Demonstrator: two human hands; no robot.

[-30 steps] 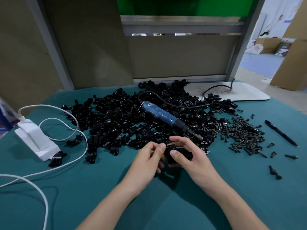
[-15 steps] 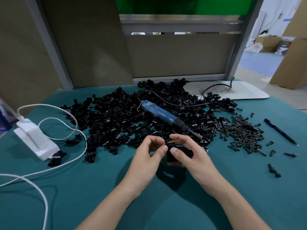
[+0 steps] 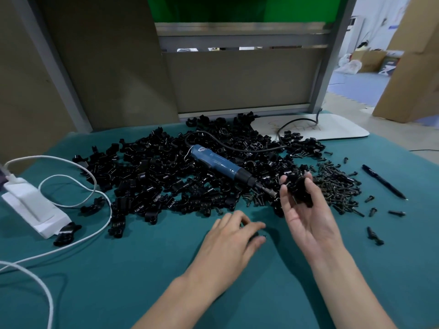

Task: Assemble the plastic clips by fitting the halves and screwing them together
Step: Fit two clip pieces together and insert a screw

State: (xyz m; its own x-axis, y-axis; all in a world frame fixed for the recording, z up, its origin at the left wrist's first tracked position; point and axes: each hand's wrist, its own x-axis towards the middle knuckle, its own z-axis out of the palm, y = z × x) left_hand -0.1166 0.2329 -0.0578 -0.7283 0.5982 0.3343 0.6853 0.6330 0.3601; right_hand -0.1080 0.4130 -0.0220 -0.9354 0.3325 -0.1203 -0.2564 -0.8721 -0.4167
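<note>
1. Clip halves: glossy black moulded plastic, heaped mid-surface.
2. Screwdriver: ribbed blue body lying on the heap. Its long axis runs far-left to near-right, and the bit ends just beside the right hand.
3. Left hand: palm down, fingers bent onto the surface. Whether they pinch anything cannot be told.
4. Right hand: palm up, fingers half curled round a raised clip.
5. Screws: dark and slender, piled just right of that hand, the nearer one.

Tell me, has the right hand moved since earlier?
Yes. The right hand, holding a clip, went rightward, from below the screwdriver tip to beside the screw pile.
</note>
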